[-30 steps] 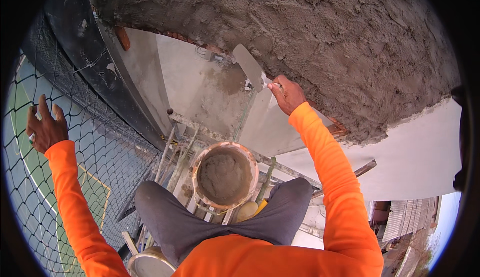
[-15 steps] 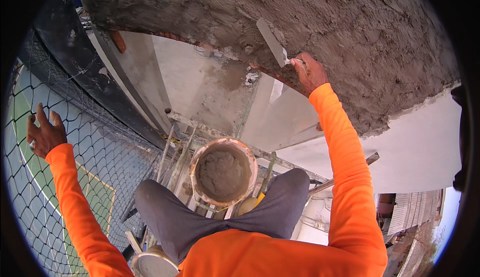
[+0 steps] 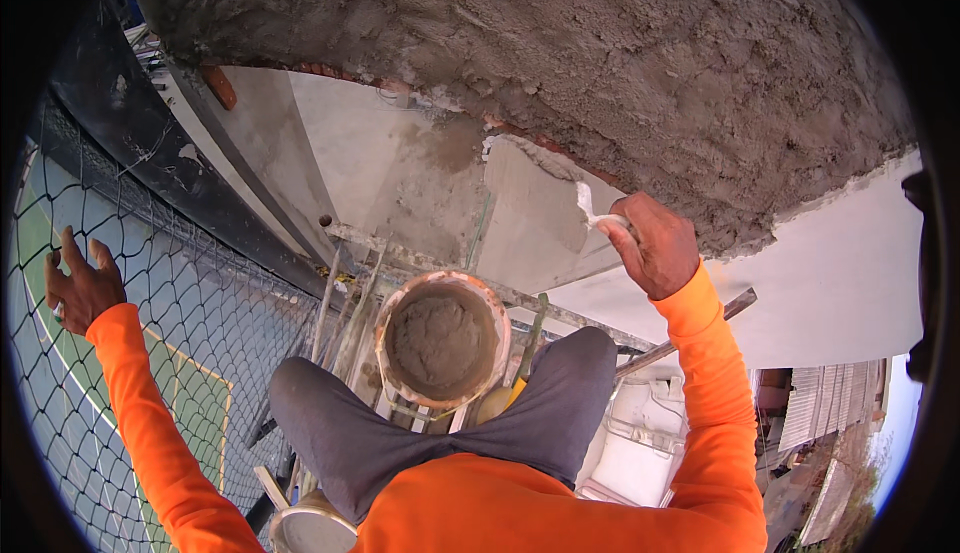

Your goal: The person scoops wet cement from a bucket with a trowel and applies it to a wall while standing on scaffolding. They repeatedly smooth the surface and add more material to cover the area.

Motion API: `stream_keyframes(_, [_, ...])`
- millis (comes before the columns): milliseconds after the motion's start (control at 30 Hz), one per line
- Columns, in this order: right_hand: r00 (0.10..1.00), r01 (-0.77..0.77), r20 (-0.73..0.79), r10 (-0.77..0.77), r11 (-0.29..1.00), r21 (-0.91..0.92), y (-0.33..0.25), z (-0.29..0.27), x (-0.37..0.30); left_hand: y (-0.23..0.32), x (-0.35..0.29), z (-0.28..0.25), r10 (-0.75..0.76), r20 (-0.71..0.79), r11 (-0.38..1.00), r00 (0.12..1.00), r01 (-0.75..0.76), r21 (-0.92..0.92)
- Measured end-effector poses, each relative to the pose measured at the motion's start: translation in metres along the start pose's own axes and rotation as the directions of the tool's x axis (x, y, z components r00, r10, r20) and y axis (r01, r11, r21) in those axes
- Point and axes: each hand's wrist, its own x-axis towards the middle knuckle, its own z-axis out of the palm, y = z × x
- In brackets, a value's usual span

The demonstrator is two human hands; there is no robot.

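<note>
Wall mortar (image 3: 560, 43) looks rough and matt, the trowel blade (image 3: 535, 203) probably metal.

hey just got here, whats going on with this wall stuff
A person in an orange top holds a trowel by its pale handle in the right hand, near the edge of a rough grey coating. The left hand is up at a chain-link fence, fingers bent. A bucket with grey mix in it stands between the person's knees.
</note>
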Motion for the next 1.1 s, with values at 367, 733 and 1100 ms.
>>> stream_keyframes(367, [0.948,-0.239,0.003,0.318,0.705,0.668,0.019,0.031,0.078,-0.005,0.0,-0.01,0.036,-0.04,0.997,0.999,-0.039,-0.066])
stream_keyframes(733, [0.579,-0.006,0.81,0.094,0.994,-0.111,-0.063,0.203,-0.089,-0.004,0.0,0.008,0.053,-0.023,0.998,0.998,-0.053,0.026])
stream_keyframes(1100, [0.388,-0.065,0.905,0.175,0.985,-0.162,-0.137,0.345,-0.114,-0.012,0.003,0.019,0.087,0.026,0.993,0.996,-0.085,-0.086])
